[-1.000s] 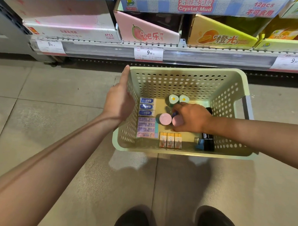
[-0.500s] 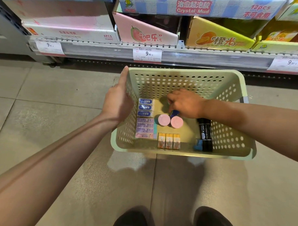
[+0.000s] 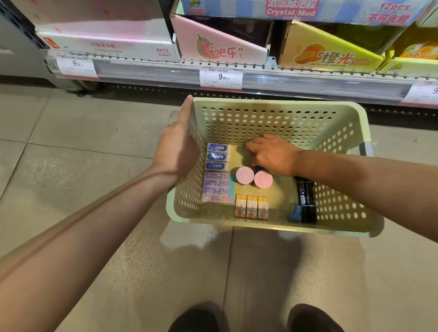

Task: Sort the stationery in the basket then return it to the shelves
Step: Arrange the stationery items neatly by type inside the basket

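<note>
Head view: right hand (image 3: 273, 155) inside basket (image 3: 277, 107)

Beyond the left hand (image 3: 175, 149), the blue box (image 3: 293, 7) up on the shelf reads "Crystal Mud" and "12pcs". The white box (image 3: 110, 46) says "6PCS". The price tag (image 3: 220, 77) on the shelf rail shows "9.90". Print on the basket's items is too small to read.

Colours and patterns: basket contents and shelf boxes

The basket (image 3: 277, 110) is pale green with round perforations. Inside it: three blue erasers (image 3: 217, 157), lilac patterned erasers (image 3: 216, 187), two pink round lids (image 3: 253, 177), three orange-and-white boxes (image 3: 251, 206) and black markers (image 3: 306, 201). The shelf boxes: one pink (image 3: 217, 46), one yellow-orange (image 3: 328, 53), one blue checked (image 3: 293, 7). The floor (image 3: 65, 135) is grey tile.
</note>
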Action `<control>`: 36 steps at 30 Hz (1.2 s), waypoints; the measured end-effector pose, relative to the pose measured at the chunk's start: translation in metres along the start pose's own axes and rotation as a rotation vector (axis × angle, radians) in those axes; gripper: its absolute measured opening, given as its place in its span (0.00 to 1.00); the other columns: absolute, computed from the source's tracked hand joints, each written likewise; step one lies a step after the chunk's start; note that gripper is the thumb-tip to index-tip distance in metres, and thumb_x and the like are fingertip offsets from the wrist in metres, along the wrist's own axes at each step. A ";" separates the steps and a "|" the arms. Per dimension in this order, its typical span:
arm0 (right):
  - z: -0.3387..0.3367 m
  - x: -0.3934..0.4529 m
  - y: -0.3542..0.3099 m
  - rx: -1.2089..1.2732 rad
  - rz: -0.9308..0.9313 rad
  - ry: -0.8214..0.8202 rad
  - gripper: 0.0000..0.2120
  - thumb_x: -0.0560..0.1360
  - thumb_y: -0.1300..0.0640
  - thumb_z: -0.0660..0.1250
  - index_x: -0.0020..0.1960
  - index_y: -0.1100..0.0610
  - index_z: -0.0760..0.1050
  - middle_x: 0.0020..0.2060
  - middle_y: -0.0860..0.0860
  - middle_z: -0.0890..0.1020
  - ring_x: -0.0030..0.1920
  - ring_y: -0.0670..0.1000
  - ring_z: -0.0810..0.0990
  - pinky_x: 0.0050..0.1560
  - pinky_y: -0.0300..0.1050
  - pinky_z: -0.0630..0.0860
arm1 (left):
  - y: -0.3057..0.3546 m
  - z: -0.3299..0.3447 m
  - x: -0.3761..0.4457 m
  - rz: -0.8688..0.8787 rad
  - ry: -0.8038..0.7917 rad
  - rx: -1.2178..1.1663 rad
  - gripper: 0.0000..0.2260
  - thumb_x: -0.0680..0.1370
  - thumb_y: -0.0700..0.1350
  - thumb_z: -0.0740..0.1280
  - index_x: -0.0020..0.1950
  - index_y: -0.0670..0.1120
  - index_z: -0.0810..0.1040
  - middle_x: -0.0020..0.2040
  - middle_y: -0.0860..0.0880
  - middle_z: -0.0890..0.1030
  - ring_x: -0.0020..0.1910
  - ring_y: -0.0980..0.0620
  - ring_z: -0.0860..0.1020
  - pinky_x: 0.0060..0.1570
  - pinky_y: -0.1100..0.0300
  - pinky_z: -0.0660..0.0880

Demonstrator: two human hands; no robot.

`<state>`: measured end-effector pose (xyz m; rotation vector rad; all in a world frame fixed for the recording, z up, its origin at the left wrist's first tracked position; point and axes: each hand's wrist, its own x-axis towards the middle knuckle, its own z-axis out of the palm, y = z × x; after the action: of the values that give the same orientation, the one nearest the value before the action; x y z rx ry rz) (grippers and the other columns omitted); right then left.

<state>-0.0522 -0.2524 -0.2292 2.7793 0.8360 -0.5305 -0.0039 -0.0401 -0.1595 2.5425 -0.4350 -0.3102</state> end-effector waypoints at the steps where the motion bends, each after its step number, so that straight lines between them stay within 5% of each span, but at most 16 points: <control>1: 0.000 -0.001 0.000 -0.003 0.004 -0.001 0.12 0.77 0.56 0.63 0.59 0.54 0.78 0.59 0.55 0.74 0.62 0.57 0.70 0.61 0.50 0.67 | 0.000 0.000 0.000 -0.005 0.000 -0.001 0.35 0.74 0.31 0.58 0.77 0.48 0.48 0.40 0.48 0.73 0.30 0.61 0.66 0.35 0.66 0.61; 8: -0.010 -0.013 0.006 0.106 0.049 0.211 0.09 0.68 0.58 0.75 0.45 0.61 0.80 0.45 0.57 0.78 0.46 0.58 0.79 0.45 0.49 0.76 | -0.001 0.000 0.000 -0.007 0.007 -0.005 0.35 0.74 0.30 0.58 0.77 0.48 0.48 0.42 0.48 0.74 0.32 0.55 0.69 0.37 0.66 0.62; 15: -0.031 -0.052 0.009 0.510 0.194 0.027 0.14 0.73 0.53 0.69 0.54 0.59 0.73 0.46 0.52 0.79 0.45 0.52 0.78 0.44 0.43 0.72 | 0.002 -0.002 -0.003 0.005 -0.003 -0.029 0.35 0.75 0.30 0.58 0.77 0.48 0.48 0.42 0.48 0.73 0.30 0.60 0.67 0.37 0.67 0.62; 22: -0.021 -0.067 -0.001 0.459 0.307 -0.302 0.10 0.74 0.53 0.66 0.54 0.55 0.76 0.45 0.48 0.78 0.46 0.49 0.76 0.45 0.40 0.71 | 0.005 -0.002 -0.005 -0.001 0.008 -0.013 0.34 0.75 0.31 0.57 0.77 0.47 0.48 0.43 0.47 0.72 0.36 0.52 0.69 0.40 0.62 0.65; 28: 0.000 -0.065 -0.010 0.622 0.570 -0.229 0.10 0.66 0.55 0.75 0.45 0.56 0.79 0.43 0.52 0.82 0.45 0.51 0.80 0.46 0.46 0.80 | 0.003 -0.001 -0.003 -0.005 0.016 -0.005 0.34 0.75 0.30 0.57 0.77 0.47 0.48 0.42 0.46 0.72 0.37 0.51 0.70 0.40 0.59 0.64; 36: 0.014 -0.048 -0.024 0.695 0.697 -0.291 0.20 0.64 0.54 0.77 0.53 0.59 0.77 0.49 0.54 0.81 0.50 0.53 0.80 0.48 0.45 0.79 | 0.000 0.000 -0.001 0.004 0.018 -0.018 0.35 0.74 0.30 0.57 0.77 0.48 0.48 0.40 0.48 0.73 0.34 0.51 0.70 0.39 0.58 0.65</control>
<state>-0.1066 -0.2605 -0.2248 3.1489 -0.4787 -1.1950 -0.0050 -0.0395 -0.1597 2.5251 -0.4282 -0.2883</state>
